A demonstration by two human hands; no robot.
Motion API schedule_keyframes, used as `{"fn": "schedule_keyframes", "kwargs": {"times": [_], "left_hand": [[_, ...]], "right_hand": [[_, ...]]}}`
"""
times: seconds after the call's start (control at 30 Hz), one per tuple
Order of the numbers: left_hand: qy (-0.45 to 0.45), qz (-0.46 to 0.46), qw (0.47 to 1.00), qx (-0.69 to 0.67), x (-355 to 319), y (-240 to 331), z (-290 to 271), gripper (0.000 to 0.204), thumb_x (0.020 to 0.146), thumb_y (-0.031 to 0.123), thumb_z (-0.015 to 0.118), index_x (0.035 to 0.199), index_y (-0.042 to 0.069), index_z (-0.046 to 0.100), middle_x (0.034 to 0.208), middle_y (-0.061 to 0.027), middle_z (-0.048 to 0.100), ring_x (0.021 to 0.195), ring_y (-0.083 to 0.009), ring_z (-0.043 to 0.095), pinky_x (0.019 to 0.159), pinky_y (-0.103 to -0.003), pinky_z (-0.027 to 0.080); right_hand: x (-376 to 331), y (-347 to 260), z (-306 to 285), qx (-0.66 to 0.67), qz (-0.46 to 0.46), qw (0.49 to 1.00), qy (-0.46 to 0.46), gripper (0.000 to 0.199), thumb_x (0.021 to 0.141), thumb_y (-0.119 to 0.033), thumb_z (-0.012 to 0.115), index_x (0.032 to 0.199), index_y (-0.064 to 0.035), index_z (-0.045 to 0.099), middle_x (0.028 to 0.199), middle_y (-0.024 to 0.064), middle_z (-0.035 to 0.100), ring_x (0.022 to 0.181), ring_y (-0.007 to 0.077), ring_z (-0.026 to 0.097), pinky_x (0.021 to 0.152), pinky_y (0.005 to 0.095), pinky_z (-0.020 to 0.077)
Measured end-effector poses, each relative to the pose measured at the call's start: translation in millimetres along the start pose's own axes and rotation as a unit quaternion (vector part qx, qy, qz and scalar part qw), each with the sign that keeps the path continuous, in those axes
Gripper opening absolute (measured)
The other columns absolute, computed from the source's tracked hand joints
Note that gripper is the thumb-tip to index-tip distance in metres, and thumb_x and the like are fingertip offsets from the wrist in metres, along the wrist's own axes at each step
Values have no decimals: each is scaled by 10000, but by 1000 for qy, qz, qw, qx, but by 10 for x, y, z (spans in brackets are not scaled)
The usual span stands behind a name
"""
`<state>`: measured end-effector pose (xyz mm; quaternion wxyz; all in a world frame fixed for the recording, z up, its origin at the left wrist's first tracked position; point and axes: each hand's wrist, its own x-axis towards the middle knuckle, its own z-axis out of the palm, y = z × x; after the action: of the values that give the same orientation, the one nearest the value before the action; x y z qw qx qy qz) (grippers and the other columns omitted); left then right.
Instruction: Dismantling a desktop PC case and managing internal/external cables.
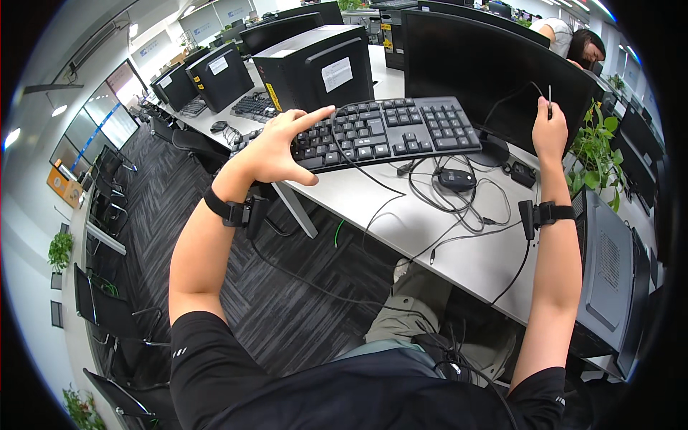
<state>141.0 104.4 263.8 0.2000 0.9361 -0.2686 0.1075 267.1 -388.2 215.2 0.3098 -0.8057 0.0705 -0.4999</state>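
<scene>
Keyboard is hanging above the table, its long axis running left to right. The left hand, thumb and fingers spread, is gripping its left part — the right hand is pinching a thin object, unclear which, beyond its right end. Carpet is stretching leftward.

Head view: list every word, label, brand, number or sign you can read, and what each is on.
Black keyboard: key legends, too small to read reliably.
White labels on the towers: print too blurred.
Yellow stickers on tower edges: too small.
Black device on the desk: white print, too small.
Signs at upper left: too small.
</scene>
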Motion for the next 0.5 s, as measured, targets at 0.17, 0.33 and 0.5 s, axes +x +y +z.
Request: {"fn": "schedule_keyframes", "kwargs": {"times": [0.17,0.33,0.5], "left_hand": [[15,-13,998,-58,2,-48,-70,974,493,198,778,1428,150,506,1243,-136,511,1212,-283,480,1091,-357,323],[89,-2,993,-75,42,-100,-215,933,527,156,782,1419,116,511,1253,-98,556,1185,-223,507,1072,-309,328],[161,-18,982,-98,31,-88,-377,930,567,94,760,1451,104,469,1226,-53,568,1121,-176,521,1021,-265,350]], "right_hand": [[-202,346,66,-22,68,997,-32,435,958,-402,523,1009,5,669,983,244,670,957,422,629,826,457,486],[-489,662,49,-77,113,986,-100,410,953,-396,507,990,-27,680,919,247,674,916,450,632,794,493,486],[-733,1010,153,-111,115,978,-134,382,944,-335,492,1012,-7,676,970,265,669,966,456,626,841,504,485]]}}
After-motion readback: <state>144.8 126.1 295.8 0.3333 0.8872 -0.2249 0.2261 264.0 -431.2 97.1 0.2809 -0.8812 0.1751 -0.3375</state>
